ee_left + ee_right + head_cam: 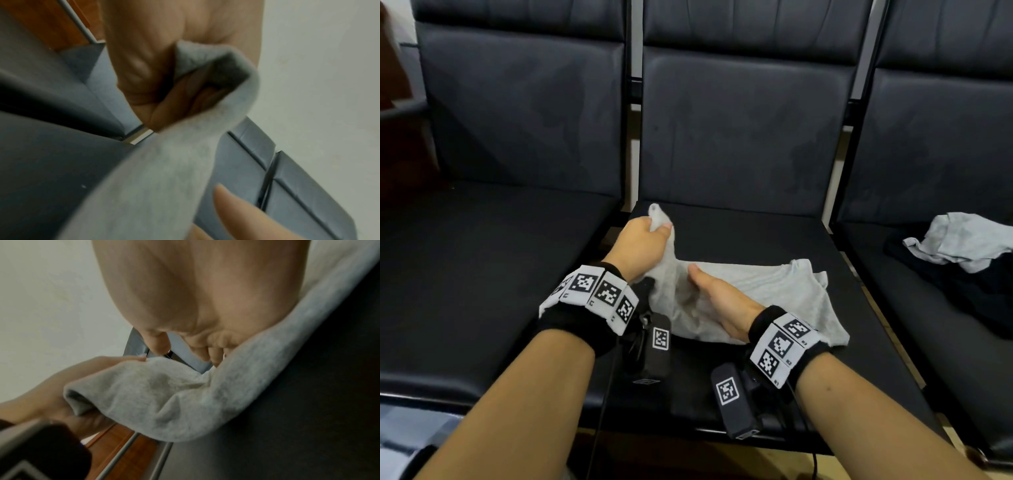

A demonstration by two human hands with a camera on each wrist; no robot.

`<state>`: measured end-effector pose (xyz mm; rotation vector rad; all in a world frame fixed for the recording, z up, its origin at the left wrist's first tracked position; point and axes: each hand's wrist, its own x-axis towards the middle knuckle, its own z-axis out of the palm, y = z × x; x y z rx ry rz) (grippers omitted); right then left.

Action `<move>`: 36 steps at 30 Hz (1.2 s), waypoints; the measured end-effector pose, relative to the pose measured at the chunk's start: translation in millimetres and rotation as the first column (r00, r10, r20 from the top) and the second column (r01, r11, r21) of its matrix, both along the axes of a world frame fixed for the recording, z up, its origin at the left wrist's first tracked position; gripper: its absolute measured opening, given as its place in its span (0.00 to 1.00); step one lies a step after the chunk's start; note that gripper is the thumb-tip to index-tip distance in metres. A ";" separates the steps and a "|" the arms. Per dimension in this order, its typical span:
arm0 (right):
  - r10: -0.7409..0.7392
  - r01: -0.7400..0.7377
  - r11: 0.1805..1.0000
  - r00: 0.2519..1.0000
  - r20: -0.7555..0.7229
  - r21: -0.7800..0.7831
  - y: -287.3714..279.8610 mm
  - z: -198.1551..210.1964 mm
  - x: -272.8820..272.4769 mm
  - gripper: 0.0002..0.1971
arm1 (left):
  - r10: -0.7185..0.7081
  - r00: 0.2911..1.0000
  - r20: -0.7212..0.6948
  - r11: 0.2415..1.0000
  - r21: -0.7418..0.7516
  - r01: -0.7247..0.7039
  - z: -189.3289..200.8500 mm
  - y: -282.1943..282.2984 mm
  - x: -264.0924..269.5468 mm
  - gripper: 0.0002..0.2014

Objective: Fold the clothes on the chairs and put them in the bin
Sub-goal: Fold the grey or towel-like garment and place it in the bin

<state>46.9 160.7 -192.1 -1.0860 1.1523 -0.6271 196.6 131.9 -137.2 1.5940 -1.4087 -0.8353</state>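
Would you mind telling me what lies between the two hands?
A taut stretch of the grey shirt runs from the left hand to the right hand, clearest in the head view.

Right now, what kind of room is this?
Probably a waiting area or office: a row of joined dark padded chairs on a metal frame stands against a plain wall. Grey clothes lie on the seats.

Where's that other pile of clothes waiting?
In the head view, the crumpled grey garment lies over dark clothing on the right-hand chair seat, beside the middle chair.
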 end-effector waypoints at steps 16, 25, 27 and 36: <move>-0.200 0.182 0.980 0.912 0.358 0.084 -9.9 37.5 -60.8 0.41 | -0.387 0.846 -0.366 0.826 0.270 0.494 17.3 33.1 -94.6 0.30; -0.251 0.246 0.967 0.964 0.088 0.070 -11.6 35.9 -99.4 0.17 | -0.348 0.899 -0.266 0.878 0.244 0.412 9.0 17.3 -96.9 0.35; -0.372 0.375 0.927 0.924 -0.082 0.022 -22.1 27.7 -109.9 0.24 | -0.274 0.926 -0.258 0.929 0.180 0.325 10.7 11.3 -91.7 0.29; -0.618 0.582 0.785 0.710 -0.336 -0.212 -22.4 11.0 -144.2 0.11 | -0.182 0.971 0.158 0.943 0.308 0.126 -17.8 -5.2 -63.3 0.12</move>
